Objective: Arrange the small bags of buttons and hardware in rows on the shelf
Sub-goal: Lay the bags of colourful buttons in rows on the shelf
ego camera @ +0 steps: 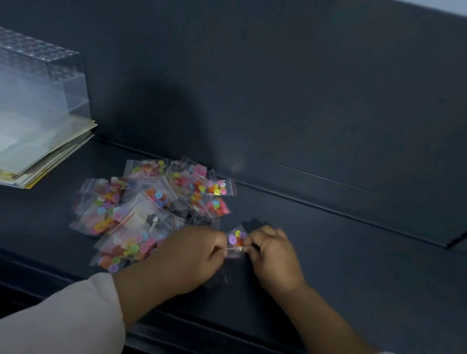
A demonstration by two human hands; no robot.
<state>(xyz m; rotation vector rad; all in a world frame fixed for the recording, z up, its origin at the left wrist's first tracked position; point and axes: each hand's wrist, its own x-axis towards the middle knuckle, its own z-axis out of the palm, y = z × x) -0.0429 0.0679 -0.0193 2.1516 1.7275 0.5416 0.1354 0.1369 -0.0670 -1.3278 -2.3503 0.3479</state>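
A loose heap of several small clear zip bags [149,206], filled with coloured round buttons, lies on the dark shelf [347,259] left of centre. Just right of the heap, both hands hold one small bag of buttons [236,241] low over the shelf. My left hand [190,258] pinches its left edge with curled fingers. My right hand [271,256] pinches its right edge. The lower part of that bag is hidden between the fingers.
A clear plastic box [28,77] stands at the far left on a stack of papers and folders [29,154]. The shelf's dark back panel [292,82] rises close behind the heap. A seam in the shelf runs at the far right [466,230].
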